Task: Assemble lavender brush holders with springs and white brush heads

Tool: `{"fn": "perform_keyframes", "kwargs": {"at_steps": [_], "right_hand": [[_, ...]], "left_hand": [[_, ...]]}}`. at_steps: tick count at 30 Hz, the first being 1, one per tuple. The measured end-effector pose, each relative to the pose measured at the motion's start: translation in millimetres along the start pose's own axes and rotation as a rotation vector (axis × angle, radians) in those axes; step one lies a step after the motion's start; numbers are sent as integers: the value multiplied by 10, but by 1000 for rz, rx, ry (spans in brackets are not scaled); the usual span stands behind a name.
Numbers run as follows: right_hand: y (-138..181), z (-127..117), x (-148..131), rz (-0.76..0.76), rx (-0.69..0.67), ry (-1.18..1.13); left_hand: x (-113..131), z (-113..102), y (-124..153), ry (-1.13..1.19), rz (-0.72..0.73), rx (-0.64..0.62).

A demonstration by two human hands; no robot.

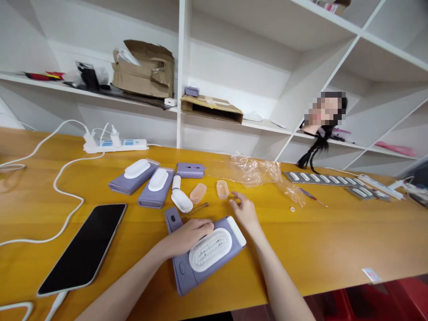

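Note:
A purple case [203, 271] lies on the table in front of me, with a white oval piece [211, 250] of bumpy, bristle-like surface on it. My left hand [191, 234] grips its far side beside the oval, fingers together; their undersides are hidden. A purple flap [172, 217] extends left of the case. Beyond the case's right end, my right hand [243, 210] holds nothing, its fingers apart and slightly bent. Closest to those fingertips is a small peach tray [222, 190]. A second peach piece [198, 193] and a white handled brush-like piece [181, 200] lie further left.
Two purple cases with white ovals [158, 179] stand behind left, near a flat purple piece [190, 170]. A large phone [83, 249] lies left, among white cables. Clear plastic wrap [256, 171], a screwdriver [312, 197] and a grey strip [323, 179] lie right. Shelves back the table.

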State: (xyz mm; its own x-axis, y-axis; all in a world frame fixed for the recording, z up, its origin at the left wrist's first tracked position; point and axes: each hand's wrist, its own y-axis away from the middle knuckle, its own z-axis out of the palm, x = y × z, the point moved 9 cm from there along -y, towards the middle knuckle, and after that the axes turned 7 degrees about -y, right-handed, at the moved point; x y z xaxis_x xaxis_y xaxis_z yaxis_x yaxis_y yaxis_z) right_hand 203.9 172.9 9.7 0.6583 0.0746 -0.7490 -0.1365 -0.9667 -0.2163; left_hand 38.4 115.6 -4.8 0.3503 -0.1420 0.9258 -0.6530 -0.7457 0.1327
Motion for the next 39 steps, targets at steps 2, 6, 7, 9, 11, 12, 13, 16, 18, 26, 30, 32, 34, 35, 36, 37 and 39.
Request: {"fn": "perform_keyframes", "kwargs": {"at_steps": [2, 6, 7, 9, 11, 12, 13, 16, 18, 26, 30, 32, 34, 35, 36, 37, 39], "right_hand": [[-13, 100, -21, -61, 26, 139], [-17, 258, -41, -131, 38, 372], [-22, 266, -30, -132, 43, 381], [-34, 243, -4, -140, 65, 358], [-47, 197, 18, -162, 85, 298], [-54, 176, 29, -177, 85, 265], [-62, 156, 42, -189, 81, 227], [-89, 45, 97, -192, 103, 60], [-107, -73, 148, -169, 157, -118], [-75, -249, 55, -97, 63, -489], [64, -212, -255, -191, -117, -522], [138, -188, -380, -216, -185, -569], [200, -136, -464, -204, -260, -647], [224, -113, -494, -194, -287, -675], [244, -97, -521, -190, -302, -693], [259, -90, -544, -192, -306, -698], [284, -81, -584, -202, -314, -689]], "left_hand": [[-39, 14, -20, -19, -1, -12], [-108, -2, -50, -62, -20, -14], [-109, -9, -53, -65, -19, -12], [-105, -11, -57, -57, -17, -16], [-99, 0, -57, -35, -16, -27], [-95, 3, -55, -17, -15, -28], [-90, 5, -53, 4, -13, -27], [-64, -7, -41, 63, 1, -8], [-57, -23, -32, 90, -1, 4], [-214, -137, -24, 310, -111, 81], [-230, -184, -30, 434, -107, 110], [-205, -209, -33, 455, -78, 126], [-198, -227, -34, 464, -71, 143], [-199, -232, -34, 469, -74, 148], [-202, -235, -33, 473, -79, 152], [-205, -240, -32, 473, -84, 157], [-208, -252, -29, 466, -92, 169]]}}
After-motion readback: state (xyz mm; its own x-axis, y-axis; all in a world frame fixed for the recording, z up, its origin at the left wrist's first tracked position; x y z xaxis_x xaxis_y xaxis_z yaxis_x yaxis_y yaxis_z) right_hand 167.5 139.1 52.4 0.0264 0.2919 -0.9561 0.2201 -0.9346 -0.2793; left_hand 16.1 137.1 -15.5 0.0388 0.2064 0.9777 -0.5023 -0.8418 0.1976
